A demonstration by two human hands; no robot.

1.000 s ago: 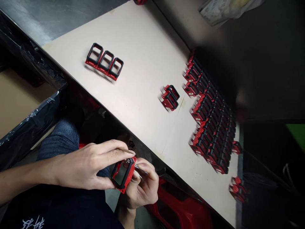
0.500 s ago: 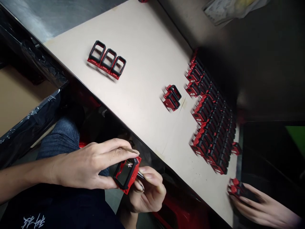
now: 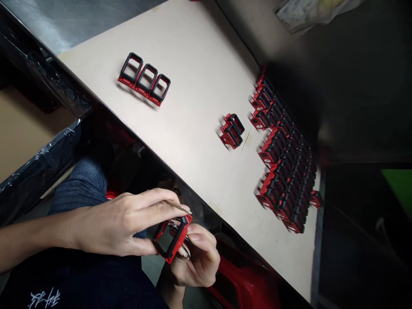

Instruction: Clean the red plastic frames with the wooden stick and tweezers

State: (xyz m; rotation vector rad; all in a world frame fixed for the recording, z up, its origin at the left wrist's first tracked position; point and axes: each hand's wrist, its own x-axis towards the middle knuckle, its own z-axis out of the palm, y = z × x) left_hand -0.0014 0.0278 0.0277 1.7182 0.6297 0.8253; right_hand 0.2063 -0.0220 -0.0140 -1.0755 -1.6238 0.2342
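Observation:
My left hand (image 3: 124, 221) grips a rectangular red-and-black plastic frame (image 3: 177, 245) by its edges, thumb below and fingers above. A thin brown strip (image 3: 179, 207) lies along those fingers. On the other side of the frame, my right hand (image 3: 201, 257) is closed on a slim metal hand tool (image 3: 186, 251). Part of the tool shows through the frame's opening; its exact kind is hard to make out. Both hands are in front of the table edge, above my lap.
On the pale tabletop (image 3: 193, 141) stand a row of three frames (image 3: 147, 81), a pair of frames (image 3: 232, 132), and a large block of several rows (image 3: 286, 171). A box lined with black plastic (image 3: 48, 154) is at left. A dark wall rises behind the table.
The other person's hand, which held a red part at the lower right, has left the view. My right hand has shifted slightly left, and more of the tool shows inside the frame.

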